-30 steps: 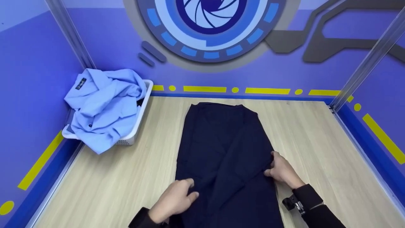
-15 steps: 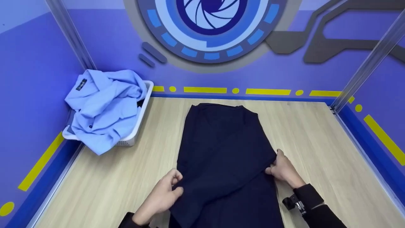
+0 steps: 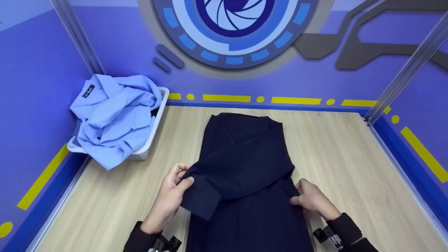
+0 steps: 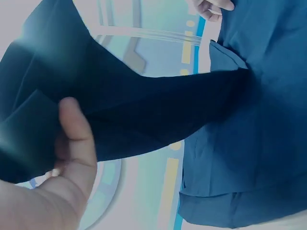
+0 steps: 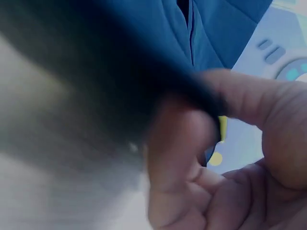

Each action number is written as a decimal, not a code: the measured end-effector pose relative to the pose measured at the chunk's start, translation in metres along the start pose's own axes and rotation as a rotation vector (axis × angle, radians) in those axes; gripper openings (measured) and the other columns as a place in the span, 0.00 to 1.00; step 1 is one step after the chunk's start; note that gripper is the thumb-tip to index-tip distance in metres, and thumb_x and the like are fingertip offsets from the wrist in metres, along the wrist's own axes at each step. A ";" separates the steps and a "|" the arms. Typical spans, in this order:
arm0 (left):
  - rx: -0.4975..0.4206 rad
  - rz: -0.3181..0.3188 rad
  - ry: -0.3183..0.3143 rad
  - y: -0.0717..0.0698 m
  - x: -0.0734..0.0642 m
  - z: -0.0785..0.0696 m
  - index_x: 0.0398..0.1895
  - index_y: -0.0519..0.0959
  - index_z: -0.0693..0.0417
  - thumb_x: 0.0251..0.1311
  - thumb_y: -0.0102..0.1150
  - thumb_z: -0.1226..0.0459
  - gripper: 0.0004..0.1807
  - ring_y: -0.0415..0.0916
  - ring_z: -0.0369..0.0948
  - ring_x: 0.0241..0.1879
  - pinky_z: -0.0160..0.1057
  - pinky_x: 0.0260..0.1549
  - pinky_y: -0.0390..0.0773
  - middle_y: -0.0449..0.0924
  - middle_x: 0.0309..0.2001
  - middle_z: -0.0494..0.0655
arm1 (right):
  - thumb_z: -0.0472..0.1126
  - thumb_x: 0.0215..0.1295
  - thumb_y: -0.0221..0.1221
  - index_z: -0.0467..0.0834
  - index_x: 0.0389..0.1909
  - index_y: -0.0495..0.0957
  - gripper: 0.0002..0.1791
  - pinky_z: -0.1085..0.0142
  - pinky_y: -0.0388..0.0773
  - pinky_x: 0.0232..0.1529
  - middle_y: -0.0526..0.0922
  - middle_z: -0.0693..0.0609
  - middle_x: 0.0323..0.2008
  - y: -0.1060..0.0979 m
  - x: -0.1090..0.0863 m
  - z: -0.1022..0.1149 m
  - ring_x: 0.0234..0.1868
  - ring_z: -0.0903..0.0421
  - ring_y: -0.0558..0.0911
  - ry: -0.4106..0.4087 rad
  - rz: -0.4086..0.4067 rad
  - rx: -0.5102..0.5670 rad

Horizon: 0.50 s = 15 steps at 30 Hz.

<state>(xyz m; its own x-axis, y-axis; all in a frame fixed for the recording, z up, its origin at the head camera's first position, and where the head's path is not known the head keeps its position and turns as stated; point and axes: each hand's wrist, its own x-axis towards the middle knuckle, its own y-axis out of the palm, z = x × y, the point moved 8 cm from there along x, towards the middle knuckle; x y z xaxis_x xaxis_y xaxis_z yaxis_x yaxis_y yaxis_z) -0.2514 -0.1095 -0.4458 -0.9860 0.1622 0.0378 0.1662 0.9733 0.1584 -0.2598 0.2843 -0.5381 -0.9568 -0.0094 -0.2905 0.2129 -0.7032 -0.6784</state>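
Observation:
A dark navy shirt (image 3: 252,224) lies lengthwise on the table, narrowed by its folded sides. Its long sleeve (image 3: 241,171) stretches across the front toward the left. My left hand (image 3: 169,194) pinches that sleeve close to the cuff (image 3: 201,199), past the shirt's left edge. In the left wrist view the sleeve (image 4: 144,115) is raised, with the thumb (image 4: 76,124) over the cloth. On the opposite side my right hand (image 3: 313,201) pinches the shirt's right edge. Up close in the right wrist view, thumb and forefinger (image 5: 175,148) grip the dark fabric, blurred.
A white basket (image 3: 154,129) stands in the back left corner, heaped with a light blue shirt (image 3: 115,115) that spills over its front. Printed blue panels (image 3: 297,80) wall the wooden table (image 3: 350,157) at the back and both sides.
My left hand has taken the sleeve and moved left and away from me, swinging it from a downward slant to across the shirt. My right hand has slipped slightly nearer along the edge.

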 end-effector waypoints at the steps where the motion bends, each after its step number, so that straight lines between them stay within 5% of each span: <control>1: -0.044 0.001 0.011 -0.001 0.000 -0.003 0.53 0.67 0.67 0.69 0.50 0.76 0.11 0.80 0.41 0.40 0.36 0.39 0.80 0.81 0.44 0.49 | 0.31 0.54 0.69 0.33 0.46 0.70 0.22 0.61 0.76 0.29 0.79 0.45 0.34 0.000 -0.002 0.005 0.30 0.52 0.78 -0.035 -0.016 0.005; 7: -0.280 0.061 0.157 -0.011 0.002 -0.040 0.51 0.69 0.58 0.73 0.45 0.77 0.10 0.82 0.39 0.41 0.36 0.40 0.83 0.80 0.48 0.45 | 0.28 0.57 0.66 0.31 0.58 0.68 0.28 0.68 0.70 0.28 0.74 0.54 0.24 0.007 -0.015 0.043 0.21 0.61 0.71 -0.243 -0.071 0.064; 11: -0.335 0.087 0.270 -0.019 0.006 -0.073 0.53 0.70 0.58 0.75 0.45 0.76 0.10 0.82 0.39 0.43 0.36 0.41 0.84 0.79 0.50 0.47 | 0.26 0.57 0.65 0.31 0.63 0.66 0.32 0.71 0.69 0.23 0.71 0.55 0.24 0.021 -0.021 0.068 0.17 0.65 0.68 -0.352 -0.094 0.098; 15: -0.361 0.087 0.314 -0.029 0.012 -0.091 0.54 0.69 0.59 0.75 0.46 0.75 0.10 0.84 0.39 0.39 0.34 0.37 0.84 0.81 0.47 0.47 | 0.28 0.61 0.66 0.29 0.66 0.62 0.34 0.68 0.75 0.17 0.76 0.52 0.27 0.044 -0.025 0.086 0.17 0.65 0.75 -0.453 -0.020 0.169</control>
<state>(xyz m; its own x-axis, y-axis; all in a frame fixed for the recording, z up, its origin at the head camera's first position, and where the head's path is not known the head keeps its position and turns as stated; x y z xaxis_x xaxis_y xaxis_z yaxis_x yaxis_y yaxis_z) -0.2669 -0.1505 -0.3598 -0.9266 0.1300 0.3529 0.2962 0.8305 0.4718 -0.2439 0.1921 -0.5029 -0.9584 -0.2767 0.0701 0.1941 -0.8118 -0.5508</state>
